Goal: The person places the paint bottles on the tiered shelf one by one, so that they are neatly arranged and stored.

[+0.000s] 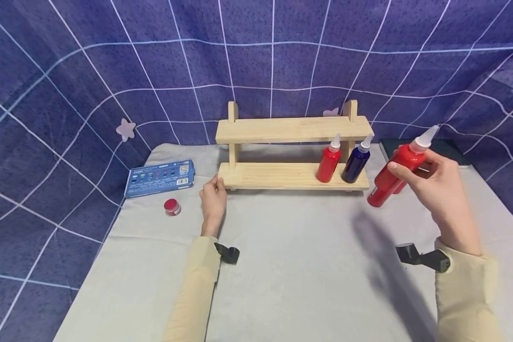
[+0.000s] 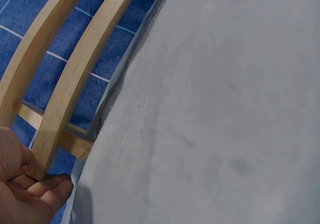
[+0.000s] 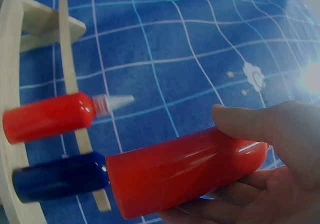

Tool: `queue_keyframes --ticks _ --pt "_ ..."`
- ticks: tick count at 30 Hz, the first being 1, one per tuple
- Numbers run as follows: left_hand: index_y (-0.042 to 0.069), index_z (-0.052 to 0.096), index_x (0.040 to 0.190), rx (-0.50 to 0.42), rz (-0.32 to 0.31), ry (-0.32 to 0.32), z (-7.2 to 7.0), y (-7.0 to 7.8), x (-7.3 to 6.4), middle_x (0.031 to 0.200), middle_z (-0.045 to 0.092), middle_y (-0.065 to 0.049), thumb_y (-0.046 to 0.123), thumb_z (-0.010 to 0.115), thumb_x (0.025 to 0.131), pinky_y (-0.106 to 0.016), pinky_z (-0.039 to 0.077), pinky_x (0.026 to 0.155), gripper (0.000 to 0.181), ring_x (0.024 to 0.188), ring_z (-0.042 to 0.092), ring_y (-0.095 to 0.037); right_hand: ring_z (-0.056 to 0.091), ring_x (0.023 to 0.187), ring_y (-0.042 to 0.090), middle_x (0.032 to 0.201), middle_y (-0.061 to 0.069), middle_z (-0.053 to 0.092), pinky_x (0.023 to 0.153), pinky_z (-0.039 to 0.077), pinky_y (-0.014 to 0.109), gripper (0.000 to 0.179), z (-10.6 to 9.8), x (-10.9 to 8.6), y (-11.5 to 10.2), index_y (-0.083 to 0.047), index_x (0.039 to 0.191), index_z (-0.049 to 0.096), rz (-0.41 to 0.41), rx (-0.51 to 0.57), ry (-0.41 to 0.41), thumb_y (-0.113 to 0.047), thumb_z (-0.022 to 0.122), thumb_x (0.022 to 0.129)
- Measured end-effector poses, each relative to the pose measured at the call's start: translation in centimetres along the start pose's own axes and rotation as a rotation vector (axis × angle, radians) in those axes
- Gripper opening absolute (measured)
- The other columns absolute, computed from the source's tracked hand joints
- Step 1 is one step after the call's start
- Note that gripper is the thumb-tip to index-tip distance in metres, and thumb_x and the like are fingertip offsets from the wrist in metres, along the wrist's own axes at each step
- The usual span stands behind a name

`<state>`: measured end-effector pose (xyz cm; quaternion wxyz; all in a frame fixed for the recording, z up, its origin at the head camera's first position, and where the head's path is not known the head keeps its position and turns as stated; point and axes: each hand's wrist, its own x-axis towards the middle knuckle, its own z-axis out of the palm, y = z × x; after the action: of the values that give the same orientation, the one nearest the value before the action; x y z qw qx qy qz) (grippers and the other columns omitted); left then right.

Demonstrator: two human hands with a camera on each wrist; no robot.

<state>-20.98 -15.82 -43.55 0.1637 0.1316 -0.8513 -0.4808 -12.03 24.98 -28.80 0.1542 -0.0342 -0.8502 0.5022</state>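
My right hand [image 1: 444, 190] grips a red squeeze bottle [image 1: 391, 178] near its white pointed nozzle, tilted, in the air right of the wooden two-tier rack [image 1: 273, 176]. In the right wrist view, thumb and fingers wrap the upper part of that bottle [image 3: 185, 169]. Another red bottle [image 1: 328, 164] and a dark blue bottle [image 1: 356, 164] stand upright at the right end of the lower shelf. With its fingers under the shelf's left end, my left hand [image 1: 213, 197] holds the rack; the left wrist view shows this hand [image 2: 32, 194] at the wood's corner.
A blue printed box [image 1: 160, 178] lies at the table's left, with a small red-lidded jar [image 1: 172, 207] in front of it. At the back right is a dark green flat item [image 1: 449, 149], partly hidden by my right hand. A blue gridded curtain [image 1: 256, 61] hangs behind.
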Motion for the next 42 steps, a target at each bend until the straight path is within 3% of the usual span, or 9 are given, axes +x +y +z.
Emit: queue_keyframes --ticks 5,9,12,17,20,28,35,42 --pt "0.003 0.057 0.135 -0.016 0.007 -0.012 0.0 0.0 -0.2 0.113 0.069 -0.02 0.018 0.047 0.103 -0.032 0.043 0.056 0.037 0.066 0.055 -0.02 0.06 0.071 -0.007 0.081 -0.03 0.059 0.059 0.047 0.014 0.05 1.2 0.0 -0.2 0.002 0.13 0.055 -0.027 -0.036 -0.061 -0.02 0.073 0.088" --pt "0.003 0.056 0.135 -0.015 0.018 -0.009 -0.1 0.0 -0.3 0.107 0.07 -0.019 0.019 0.047 0.104 -0.027 0.037 0.05 0.037 0.058 0.048 -0.015 0.06 0.072 -0.009 0.083 -0.029 0.059 0.065 0.046 0.011 0.047 2.3 -0.1 -0.5 0.002 0.129 0.057 -0.066 -0.04 -0.097 -0.018 0.072 0.089" --pt "0.003 0.057 0.135 -0.013 0.016 -0.004 0.0 0.0 -0.3 0.109 0.07 -0.019 0.019 0.047 0.104 -0.029 0.039 0.052 0.036 0.061 0.05 -0.017 0.06 0.075 -0.011 0.087 -0.023 0.06 0.071 0.044 0.008 0.046 3.2 -0.2 -0.8 0.001 0.127 0.058 -0.087 -0.051 -0.114 -0.02 0.073 0.088" --pt "0.006 0.06 0.133 0.0 0.003 0.0 0.0 0.0 -0.3 0.113 0.07 -0.018 0.018 0.047 0.103 -0.032 0.042 0.06 0.035 0.07 0.056 -0.022 0.061 0.073 -0.005 0.098 0.008 0.068 0.067 0.046 0.013 0.043 4.9 -0.4 -1.2 0.0 0.122 0.062 -0.104 -0.077 -0.146 -0.024 0.073 0.088" --pt "0.004 0.059 0.134 0.003 0.007 -0.003 0.0 0.0 -0.3 0.118 0.068 -0.018 0.018 0.047 0.103 -0.032 0.043 0.06 0.035 0.071 0.057 -0.021 0.061 0.073 -0.002 0.102 0.019 0.068 0.065 0.046 0.014 0.041 5.9 -0.4 -1.3 0.001 0.12 0.063 -0.121 -0.074 -0.161 -0.022 0.073 0.088" --pt "0.004 0.06 0.132 0.005 0.012 0.009 -0.1 0.0 -0.3 0.091 0.07 -0.018 0.017 0.047 0.103 -0.029 0.036 0.051 0.034 0.058 0.046 -0.015 0.061 0.075 -0.002 0.106 0.023 0.068 0.066 0.048 0.013 0.038 8.5 0.2 -1.2 0.005 0.119 0.061 -0.14 0.01 -0.213 -0.017 0.072 0.089" --pt "0.004 0.058 0.134 0.01 0.015 0.004 -0.1 -0.1 -0.3 0.119 0.067 -0.019 0.017 0.047 0.103 -0.03 0.043 0.059 0.035 0.07 0.056 -0.02 0.063 0.077 -0.001 0.107 0.023 0.068 0.069 0.049 0.014 0.038 10.5 0.6 -0.7 0.005 0.121 0.06 -0.137 0.098 -0.247 -0.012 0.072 0.089" --pt "0.006 0.06 0.133 -0.009 0.007 0.003 0.0 -0.3 -0.1 0.125 0.064 -0.019 0.018 0.049 0.103 -0.04 0.052 0.076 0.034 0.087 0.065 -0.025 0.062 0.077 0.0 0.103 0.024 0.068 0.07 0.049 0.013 0.034 12.6 1.2 -0.5 0.006 0.116 0.06 -0.147 0.128 -0.231 -0.008 0.072 0.087"
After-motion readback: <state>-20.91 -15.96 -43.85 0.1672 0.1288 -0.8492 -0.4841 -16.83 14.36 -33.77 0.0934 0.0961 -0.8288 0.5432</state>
